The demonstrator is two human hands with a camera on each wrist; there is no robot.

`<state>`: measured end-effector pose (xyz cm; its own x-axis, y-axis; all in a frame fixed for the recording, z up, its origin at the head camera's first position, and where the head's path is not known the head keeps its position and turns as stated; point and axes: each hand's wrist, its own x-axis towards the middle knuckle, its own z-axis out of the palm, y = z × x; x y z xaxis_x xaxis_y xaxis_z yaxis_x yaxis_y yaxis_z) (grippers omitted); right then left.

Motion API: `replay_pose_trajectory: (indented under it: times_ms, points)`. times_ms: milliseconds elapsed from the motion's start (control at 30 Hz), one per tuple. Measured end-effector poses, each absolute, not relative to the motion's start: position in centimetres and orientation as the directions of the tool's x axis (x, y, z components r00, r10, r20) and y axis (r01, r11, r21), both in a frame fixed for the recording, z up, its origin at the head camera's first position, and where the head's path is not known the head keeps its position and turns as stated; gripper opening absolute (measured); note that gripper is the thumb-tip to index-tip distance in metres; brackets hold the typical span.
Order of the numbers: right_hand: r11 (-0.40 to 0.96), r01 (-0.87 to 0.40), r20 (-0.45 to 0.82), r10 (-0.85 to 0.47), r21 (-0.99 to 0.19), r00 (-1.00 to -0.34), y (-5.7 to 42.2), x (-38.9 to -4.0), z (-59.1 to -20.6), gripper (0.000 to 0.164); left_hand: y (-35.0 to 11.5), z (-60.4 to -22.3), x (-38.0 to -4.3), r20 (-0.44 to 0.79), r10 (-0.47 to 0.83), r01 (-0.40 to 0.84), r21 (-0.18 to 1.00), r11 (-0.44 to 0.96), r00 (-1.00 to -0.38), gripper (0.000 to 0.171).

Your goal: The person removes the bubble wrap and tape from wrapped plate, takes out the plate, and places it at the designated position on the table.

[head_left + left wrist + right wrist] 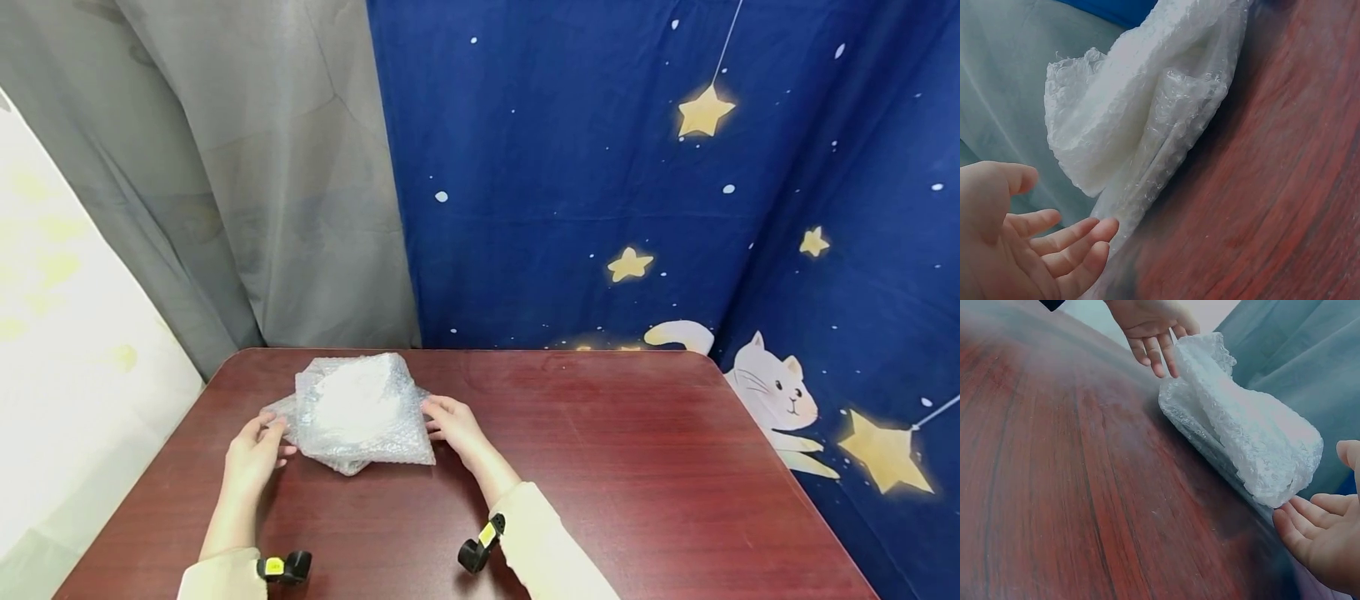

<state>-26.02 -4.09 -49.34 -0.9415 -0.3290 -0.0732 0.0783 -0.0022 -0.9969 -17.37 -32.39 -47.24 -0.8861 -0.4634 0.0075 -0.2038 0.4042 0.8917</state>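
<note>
Right wrist: uncurled fingers (pixel 1291 532) against bubble wrap (pixel 1250 431)

A grey curtain (pixel 292 175) hangs beside a starry blue curtain (pixel 540 158) beyond your reddish-brown table (pixel 637 450), pale fabric (pixel 67 350) at left.

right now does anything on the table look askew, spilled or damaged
Only the bubble wrap, between the left hand and right hand: its folded layers sit askew, with corners jutting out unevenly. That may just be how soft wrap lies. No spill shows on the table, and I see no clear tear.
</note>
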Motion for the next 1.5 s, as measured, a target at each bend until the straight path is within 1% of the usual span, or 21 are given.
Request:
replay_pose_trajectory:
  times_ms: [233, 367, 533, 767, 1000, 1200, 1333, 1500]
  points:
    - [0.006, 0.095, -0.091, -0.345, -0.995, -0.934, -4.6, -26.4, -49.5, 0.045, -32.2, -47.4, -17.7, -0.032, -0.452, -0.198, 0.925, 0.325, -0.891, 0.050]
    - [0.006, 0.099, -0.095, -0.347, -0.995, -0.933, -4.9, -26.5, -49.2, 0.041, -32.1, -47.3, -17.9, -0.057, -0.436, -0.224, 0.913, 0.342, -0.898, 0.051]
    - [0.012, 0.117, -0.113, -0.357, -0.993, -0.927, -5.2, -26.7, -48.9, 0.042, -32.1, -47.2, -18.2, -0.086, -0.403, -0.249, 0.894, 0.371, -0.911, 0.055]
    - [0.041, 0.113, -0.121, -0.359, -0.993, -0.926, -5.4, -26.9, -48.6, 0.042, -31.9, -47.3, -18.6, -0.116, -0.387, -0.254, 0.910, 0.328, -0.915, 0.058]
    - [0.081, 0.090, -0.113, -0.354, -0.993, -0.928, -5.7, -27.1, -48.6, 0.041, -31.8, -47.2, -18.9, -0.086, -0.380, -0.243, 0.889, 0.388, -0.921, 0.055]
    - [0.148, 0.025, -0.076, -0.348, -0.989, -0.934, -6.1, -27.1, -48.6, 0.041, -31.5, -47.1, -18.8, -0.101, -0.380, -0.271, 0.863, 0.426, -0.920, 0.044]
    - [0.154, 0.026, -0.079, -0.354, -0.988, -0.932, -6.3, -27.0, -48.6, 0.039, -31.1, -46.9, -18.7, -0.107, -0.364, -0.276, 0.847, 0.453, -0.925, 0.044]
    - [0.192, 0.025, -0.093, -0.353, -0.981, -0.931, -6.4, -26.9, -48.3, 0.046, -30.9, -46.8, -18.7, -0.107, -0.360, -0.277, 0.841, 0.464, -0.927, 0.040]
